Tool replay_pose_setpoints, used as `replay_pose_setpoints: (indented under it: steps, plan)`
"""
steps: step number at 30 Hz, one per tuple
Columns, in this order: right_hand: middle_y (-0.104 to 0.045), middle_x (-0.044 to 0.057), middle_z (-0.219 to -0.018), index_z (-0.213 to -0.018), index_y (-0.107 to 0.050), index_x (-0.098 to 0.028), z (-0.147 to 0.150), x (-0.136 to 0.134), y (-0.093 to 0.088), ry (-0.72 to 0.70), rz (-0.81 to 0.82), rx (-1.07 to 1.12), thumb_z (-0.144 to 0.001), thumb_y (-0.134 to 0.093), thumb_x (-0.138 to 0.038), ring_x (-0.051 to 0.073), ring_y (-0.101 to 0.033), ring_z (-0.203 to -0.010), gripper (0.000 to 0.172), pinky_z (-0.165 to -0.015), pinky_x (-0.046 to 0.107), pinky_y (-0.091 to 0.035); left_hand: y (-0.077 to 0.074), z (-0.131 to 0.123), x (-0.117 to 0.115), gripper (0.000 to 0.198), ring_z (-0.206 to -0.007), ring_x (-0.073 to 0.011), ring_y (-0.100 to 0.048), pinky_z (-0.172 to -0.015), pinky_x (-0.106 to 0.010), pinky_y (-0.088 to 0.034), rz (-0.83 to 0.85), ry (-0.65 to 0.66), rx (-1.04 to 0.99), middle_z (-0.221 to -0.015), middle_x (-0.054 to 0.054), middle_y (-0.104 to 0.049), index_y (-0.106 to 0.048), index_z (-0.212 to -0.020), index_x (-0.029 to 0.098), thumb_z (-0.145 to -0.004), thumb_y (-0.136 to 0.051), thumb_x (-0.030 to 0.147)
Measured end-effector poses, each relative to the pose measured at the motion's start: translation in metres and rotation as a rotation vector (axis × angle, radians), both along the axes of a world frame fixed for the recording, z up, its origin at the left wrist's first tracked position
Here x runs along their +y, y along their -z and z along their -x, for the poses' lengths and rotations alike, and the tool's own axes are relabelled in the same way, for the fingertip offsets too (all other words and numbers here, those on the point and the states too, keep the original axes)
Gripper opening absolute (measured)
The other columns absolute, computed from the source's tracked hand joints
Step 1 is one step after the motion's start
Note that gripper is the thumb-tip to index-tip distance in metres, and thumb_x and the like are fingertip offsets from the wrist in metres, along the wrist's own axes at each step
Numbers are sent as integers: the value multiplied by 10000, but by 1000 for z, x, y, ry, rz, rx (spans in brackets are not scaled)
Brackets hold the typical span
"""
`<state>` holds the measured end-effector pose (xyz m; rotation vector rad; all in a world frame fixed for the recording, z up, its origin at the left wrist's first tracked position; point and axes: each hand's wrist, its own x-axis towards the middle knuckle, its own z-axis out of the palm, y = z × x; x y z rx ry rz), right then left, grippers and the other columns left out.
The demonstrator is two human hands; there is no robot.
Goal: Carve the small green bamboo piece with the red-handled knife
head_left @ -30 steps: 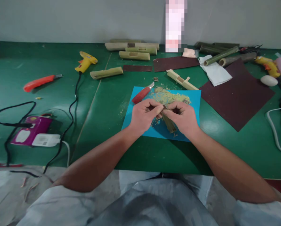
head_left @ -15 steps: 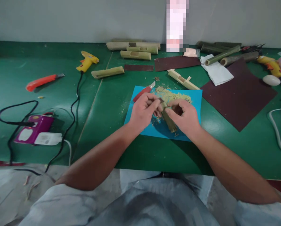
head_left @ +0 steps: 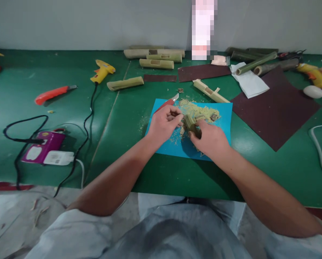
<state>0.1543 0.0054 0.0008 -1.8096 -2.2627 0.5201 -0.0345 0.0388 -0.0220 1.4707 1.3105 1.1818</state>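
Observation:
My right hand (head_left: 211, 138) is closed around a short piece of bamboo (head_left: 190, 123), tilted over a blue sheet (head_left: 166, 147). Just left of the bamboo, my left hand (head_left: 166, 120) has its thumb and fingers drawn together in a pinch; what is between them, if anything, I cannot make out. Pale shavings and dust (head_left: 197, 109) lie heaped on the sheet beyond my hands. A red-handled craft knife (head_left: 164, 105) rests at the sheet's upper left, partly hidden behind my left hand.
A notched bamboo tube (head_left: 211, 92) lies behind the sheet, with more bamboo (head_left: 157, 64) along the wall. Brown sandpaper (head_left: 275, 111) is at right. On the left are a yellow glue gun (head_left: 103, 71), an orange cutter (head_left: 53, 94) and a purple power strip (head_left: 49, 144) with cables.
The bamboo has shifted in my right hand, which now grips its near part and covers the lower end. My left fingertips have come away from the bamboo.

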Motion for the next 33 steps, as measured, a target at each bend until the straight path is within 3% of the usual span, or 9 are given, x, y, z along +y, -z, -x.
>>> replay_pose_setpoints:
  steps: [3, 6, 13, 27, 33]
  plan:
    - [-782, 101, -905, -1376, -569, -173, 2, -3, -3, 5, 38, -4, -938, -539, -409, 303, -729, -769, 499, -599, 354, -418, 1, 0, 3, 114, -618, -122, -718, -578, -212, -593, 39, 1, -26, -754, -5, -700, -638, -902, 176, -816, -707, 205]
    - [-792, 94, -950, -1449, -523, -184, 5, -6, -5, -6, 62, -1, -944, -540, -401, 298, -742, -800, 550, -620, 348, -445, 2, -3, 5, 128, -605, -118, -712, -569, -205, -594, 51, 3, -51, -736, 1, -699, -633, -888, 175, -801, -723, 198]
    - [-793, 108, -1007, -1490, -513, -191, 8, -7, -1, -16, 56, 35, -942, -540, -402, 293, -743, -817, 588, -660, 365, -488, -1, -6, 4, 133, -579, -106, -684, -569, -197, -588, 34, 15, -19, -669, 13, -676, -658, -827, 169, -827, -743, 272]
    - [-797, 117, -1021, -1489, -520, -167, 8, -7, -4, -25, 82, 32, -958, -531, -384, 297, -752, -841, 573, -698, 389, -527, 2, -9, 8, 14, -537, -82, -593, -532, -197, -510, 8, 5, 109, -672, 30, -648, -663, -844, 177, -850, -662, 190]
    - [-795, 132, -1084, -1533, -492, -162, 8, -7, -4, -31, 97, 48, -958, -526, -378, 307, -755, -887, 615, -726, 403, -545, 4, -7, 10, 91, -632, -106, -632, -610, -219, -524, -56, -19, 164, -721, 12, -695, -676, -807, 179, -858, -674, 254]
